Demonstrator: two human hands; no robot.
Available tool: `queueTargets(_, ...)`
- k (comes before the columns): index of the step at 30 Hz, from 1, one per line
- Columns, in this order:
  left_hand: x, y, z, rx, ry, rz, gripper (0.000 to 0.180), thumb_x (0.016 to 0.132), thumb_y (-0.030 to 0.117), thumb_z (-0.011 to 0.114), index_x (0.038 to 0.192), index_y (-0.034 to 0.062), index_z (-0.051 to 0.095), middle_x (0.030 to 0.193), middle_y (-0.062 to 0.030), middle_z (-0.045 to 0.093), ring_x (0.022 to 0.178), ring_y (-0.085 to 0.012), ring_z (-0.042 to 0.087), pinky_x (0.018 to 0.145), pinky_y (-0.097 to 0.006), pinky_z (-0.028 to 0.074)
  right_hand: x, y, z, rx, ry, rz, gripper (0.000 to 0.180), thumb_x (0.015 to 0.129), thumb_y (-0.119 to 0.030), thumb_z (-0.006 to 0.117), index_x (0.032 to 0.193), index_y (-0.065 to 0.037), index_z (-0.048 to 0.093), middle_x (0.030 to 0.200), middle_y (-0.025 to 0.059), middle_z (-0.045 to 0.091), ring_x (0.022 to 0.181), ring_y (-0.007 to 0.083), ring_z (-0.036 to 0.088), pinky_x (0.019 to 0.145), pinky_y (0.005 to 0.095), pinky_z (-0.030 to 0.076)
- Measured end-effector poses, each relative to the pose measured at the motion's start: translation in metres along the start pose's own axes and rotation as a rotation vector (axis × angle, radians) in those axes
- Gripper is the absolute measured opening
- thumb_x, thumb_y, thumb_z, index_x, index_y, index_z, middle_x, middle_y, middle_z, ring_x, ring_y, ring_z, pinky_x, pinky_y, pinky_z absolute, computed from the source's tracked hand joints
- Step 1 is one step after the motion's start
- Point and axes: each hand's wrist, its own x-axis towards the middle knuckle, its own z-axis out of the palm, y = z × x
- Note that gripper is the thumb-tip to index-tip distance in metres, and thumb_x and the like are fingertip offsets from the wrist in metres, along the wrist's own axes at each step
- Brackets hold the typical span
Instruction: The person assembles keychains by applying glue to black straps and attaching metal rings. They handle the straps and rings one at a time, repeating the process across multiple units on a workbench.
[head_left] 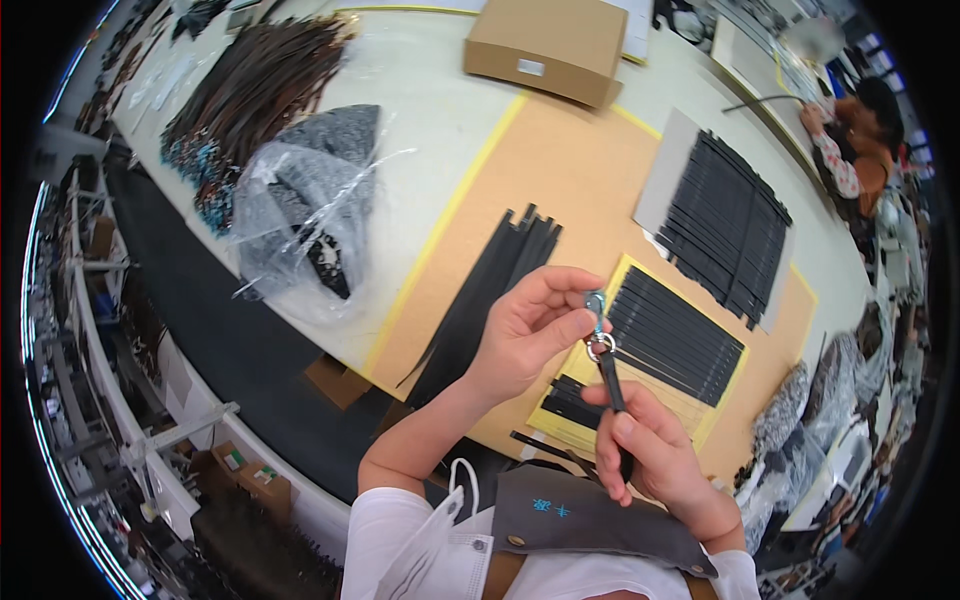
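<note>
Black strap (612, 390) stood upright in the right hand (650, 450), fingers clamped round its lower end. Above it, the left hand (530, 335) pinched a small metal clasp (597, 303) joined to the ring (600, 346) at the strap's top, all held above the surface (560, 180). Judging by the light pinch, the clasp could slip and drop among the strap stacks (670, 335) below. Farther off lay a plastic bag (300, 220) and a cardboard box (548, 45).

Single head-worn fisheye view, looking steeply down, close over worktable (560, 190); rim bends edges.
</note>
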Motion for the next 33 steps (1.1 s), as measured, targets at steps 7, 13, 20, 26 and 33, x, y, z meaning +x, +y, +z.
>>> queueTargets(7, 0.001, 0.019, -0.016, -0.143, 0.108, -0.006, 0.036, 0.095, 0.001, 0.056, 0.130, 0.0017, 0.048, 0.098, -0.0083, 0.064, 0.088, -0.0152, 0.062, 0.075, -0.030, 0.052, -0.017, 0.001, 0.000, -0.185, -0.005, -0.038, 0.033, 0.104, -0.016, 0.042, 0.131, 0.001, 0.040, 0.073, 0.0087, 0.058, 0.057, 0.0157, 0.061, 0.046, 0.0239, 0.050)
queueTargets(13, 0.000, 0.011, -0.018, -0.078, 0.053, -0.042, 0.045, 0.091, 0.000, 0.063, 0.133, 0.0023, 0.047, 0.102, -0.0070, 0.062, 0.091, -0.0145, 0.062, 0.078, -0.029, 0.053, -0.011, 0.010, -0.002, -0.215, 0.050, -0.039, 0.033, 0.103, -0.017, 0.045, 0.130, 0.002, 0.040, 0.074, 0.0090, 0.059, 0.056, 0.0153, 0.061, 0.044, 0.0239, 0.050)
queueTargets(20, -0.002, 0.004, -0.046, 0.049, 0.216, 0.018, 0.040, 0.091, 0.004, 0.064, 0.129, -0.0003, 0.050, 0.091, -0.0016, 0.060, 0.081, -0.0073, 0.058, 0.076, -0.023, 0.050, -0.017, 0.023, -0.027, -0.375, 0.127, 0.074, 0.031, 0.102, -0.016, 0.047, 0.126, 0.004, 0.045, 0.075, 0.0060, 0.059, 0.057, 0.0122, 0.058, 0.049, 0.0236, 0.049)
queueTargets(26, -0.034, -0.025, -0.096, 0.199, 0.329, -0.242, 0.036, 0.092, 0.008, 0.065, 0.125, 0.0011, 0.053, 0.090, -0.0008, 0.060, 0.076, -0.0090, 0.060, 0.068, -0.024, 0.051, -0.023, 0.020, -0.079, -0.849, 0.180, 0.246, 0.022, 0.099, -0.014, 0.052, 0.112, 0.002, 0.059, 0.072, 0.0040, 0.061, 0.059, 0.0098, 0.059, 0.053, 0.0243, 0.048)
queueTargets(33, -0.068, -0.007, -0.164, 0.110, 0.643, -0.022, 0.028, 0.090, 0.005, 0.065, 0.116, 0.0040, 0.055, 0.091, -0.0048, 0.062, 0.072, -0.0155, 0.065, 0.066, -0.028, 0.054, 0.049, -0.065, -0.068, -1.758, 0.237, -0.188, 0.015, 0.085, -0.015, 0.065, 0.093, -0.002, 0.064, 0.083, 0.0178, 0.066, 0.082, 0.0393, 0.063, 0.074, 0.0468, 0.050)
